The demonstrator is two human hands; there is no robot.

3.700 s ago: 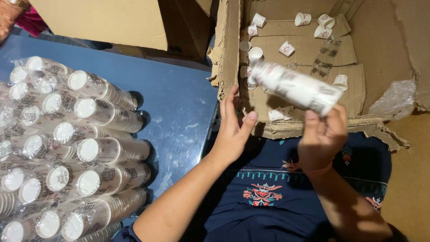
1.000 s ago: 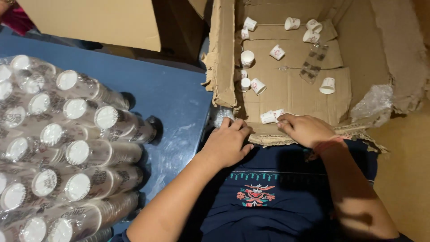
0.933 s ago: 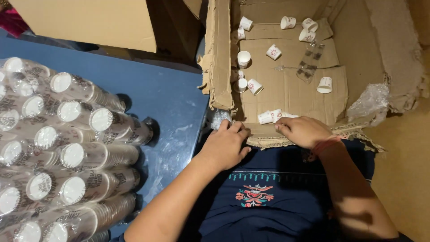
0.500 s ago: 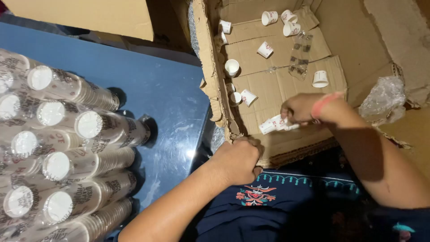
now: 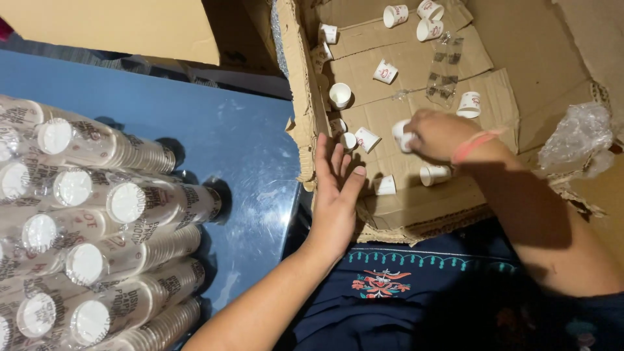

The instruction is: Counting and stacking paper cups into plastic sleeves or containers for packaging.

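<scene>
Brown cardboard makes up the torn box [image 5: 448, 195] lying open in front of the person, with small white paper cups scattered over its floor. The right hand [image 5: 437, 133] has its grip closed around one small cup [image 5: 402, 133] near the middle of the box. The left hand [image 5: 337, 195] rests flat at the box's left edge, fingers spread, grasping nothing. Wrapped stacks of cups [image 5: 97, 221] lie on the blue counter [image 5: 247, 149] to the left.

Box floor cluttered, table half free
Loose cups [image 5: 385, 71] dot box [image 5: 416, 195]; sleeves [image 5: 97, 221] fill table [image 5: 247, 143] left; gaps between.
</scene>
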